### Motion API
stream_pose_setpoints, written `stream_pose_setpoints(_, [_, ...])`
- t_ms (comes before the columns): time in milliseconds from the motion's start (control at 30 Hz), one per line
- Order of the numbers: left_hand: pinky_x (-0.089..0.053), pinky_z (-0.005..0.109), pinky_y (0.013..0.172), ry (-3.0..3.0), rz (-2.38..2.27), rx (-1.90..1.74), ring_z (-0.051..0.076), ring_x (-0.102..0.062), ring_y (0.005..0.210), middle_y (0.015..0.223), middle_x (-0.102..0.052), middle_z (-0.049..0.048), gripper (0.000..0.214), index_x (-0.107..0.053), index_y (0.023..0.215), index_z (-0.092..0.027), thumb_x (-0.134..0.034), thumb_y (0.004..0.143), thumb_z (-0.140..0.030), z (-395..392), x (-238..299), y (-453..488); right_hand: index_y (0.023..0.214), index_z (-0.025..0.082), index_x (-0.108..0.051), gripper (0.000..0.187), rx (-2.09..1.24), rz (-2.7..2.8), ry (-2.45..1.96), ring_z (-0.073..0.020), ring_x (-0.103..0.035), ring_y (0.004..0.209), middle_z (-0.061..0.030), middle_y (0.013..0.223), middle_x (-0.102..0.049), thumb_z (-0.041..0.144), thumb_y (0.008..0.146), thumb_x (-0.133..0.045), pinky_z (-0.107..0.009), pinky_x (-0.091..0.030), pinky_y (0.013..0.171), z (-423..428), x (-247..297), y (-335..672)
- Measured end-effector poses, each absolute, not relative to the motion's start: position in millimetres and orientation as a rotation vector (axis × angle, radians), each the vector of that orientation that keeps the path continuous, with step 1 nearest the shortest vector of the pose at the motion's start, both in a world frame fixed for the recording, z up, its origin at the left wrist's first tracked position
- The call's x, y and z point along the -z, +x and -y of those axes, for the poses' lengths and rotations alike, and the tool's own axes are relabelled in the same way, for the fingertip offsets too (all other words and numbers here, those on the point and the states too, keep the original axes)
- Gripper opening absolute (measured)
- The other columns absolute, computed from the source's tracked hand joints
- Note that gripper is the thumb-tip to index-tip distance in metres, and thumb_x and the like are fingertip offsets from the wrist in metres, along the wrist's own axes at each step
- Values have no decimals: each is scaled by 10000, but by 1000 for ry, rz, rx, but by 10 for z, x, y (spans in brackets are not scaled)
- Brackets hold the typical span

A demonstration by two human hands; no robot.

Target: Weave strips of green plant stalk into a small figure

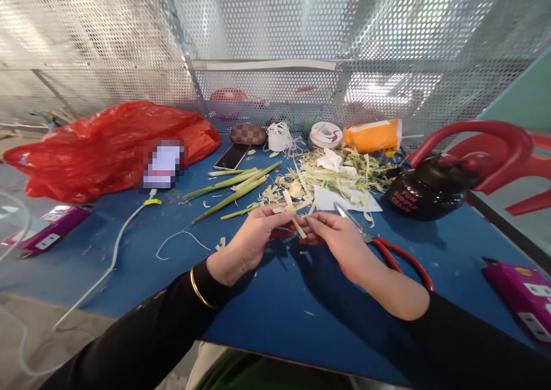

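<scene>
My left hand (252, 238) pinches a folded pale plant-leaf strip (297, 226) between thumb and fingers, with the strip crossing itself near the thumb tip. Close beside it, my right hand (340, 238) has its fingers bent together at the strip's other end, thumb against the fingertips. Red-handled scissors (385, 252) lie under and behind the right wrist, their blades pointing away. Beyond the hands are several long green leaf stalks (236, 198) and a heap of shredded leaf scraps (353, 169). A white paper (365, 201) lies partly beneath the scraps.
A red plastic bag (107, 143) and a cabled phone (162, 165) are at left. Another phone (232, 156), white string (279, 136), a tape roll (326, 133) and an orange packet (373, 136) line the back. A black bottle (424, 192) stands right. Purple power strips (520, 292) flank the blue table (275, 321).
</scene>
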State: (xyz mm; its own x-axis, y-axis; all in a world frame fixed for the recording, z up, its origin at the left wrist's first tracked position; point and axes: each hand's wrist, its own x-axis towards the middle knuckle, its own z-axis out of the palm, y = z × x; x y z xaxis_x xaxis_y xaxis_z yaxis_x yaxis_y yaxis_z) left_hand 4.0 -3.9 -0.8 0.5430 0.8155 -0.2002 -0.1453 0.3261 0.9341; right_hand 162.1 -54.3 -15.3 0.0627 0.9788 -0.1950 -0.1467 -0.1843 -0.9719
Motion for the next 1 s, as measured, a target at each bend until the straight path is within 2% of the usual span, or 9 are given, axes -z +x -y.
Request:
stream_pose_setpoints(67, [-460, 230, 671, 1102, -782, -740, 116, -604, 683, 762, -675, 30, 179, -710, 836, -148, -706, 735, -296, 52, -3, 41, 718, 189, -685, 333, -1472, 927, -1262, -178, -632, 626, -35, 693, -681, 516, 670, -728, -352, -500, 677, 572, 133, 1599])
stream_pose_setpoints(200, [-421, 217, 633, 1165, -841, -768, 106, -573, 669, 739, -667, 10, 275, -711, 1006, -181, -691, 754, -287, 78, -21, 43, 767, 151, -694, 374, -1642, 799, -1242, -155, -649, 595, -55, 696, -699, 512, 680, -741, -289, -476, 606, 615, 84, 1586])
stream_pose_setpoints(300, [-402, 214, 614, 1177, -853, -768, 96, -553, 642, 762, -676, 10, 292, -710, 1030, -196, -684, 761, -308, 78, -15, 37, 791, 143, -698, 351, -1726, 760, -1180, -131, -640, 599, -57, 738, -705, 473, 690, -757, -253, -464, 577, 641, 69, 1576])
stream_pose_setpoints(400, [-393, 213, 594, 1173, -804, -751, 74, -513, 585, 795, -679, 10, 300, -705, 1041, -195, -684, 764, -309, 80, -3, 34, 781, 139, -699, 309, -1761, 754, -1165, -112, -618, 583, -33, 694, -679, 428, 700, -769, -227, -446, 546, 663, 83, 1558])
stream_pose_setpoints(600, [-381, 214, 572, 1188, -732, -713, 73, -466, 545, 665, -609, -6, 303, -709, 1030, -162, -680, 769, -311, 93, -13, 46, 783, 124, -705, 359, -1820, 676, -1099, -107, -599, 567, -30, 660, -655, 475, 722, -739, -220, -447, 531, 659, 94, 1551])
stream_pose_setpoints(867, [-423, 236, 661, 1246, -773, -744, 117, -563, 678, 782, -692, 31, 274, -725, 972, -168, -695, 760, -338, 83, 41, 77, 748, 144, -677, 301, -1699, 620, -1160, -90, -552, 487, 15, 570, -615, 363, 606, -828, -221, -411, 501, 663, 113, 1524])
stream_pose_setpoints(1000, [-411, 226, 629, 1280, -851, -820, 121, -570, 674, 749, -690, 12, 270, -721, 896, -159, -742, 707, -352, 116, 43, 117, 640, 160, -618, 266, -1437, 814, -1280, -99, -528, 480, 19, 535, -585, 392, 686, -740, -246, -401, 509, 669, 164, 1487])
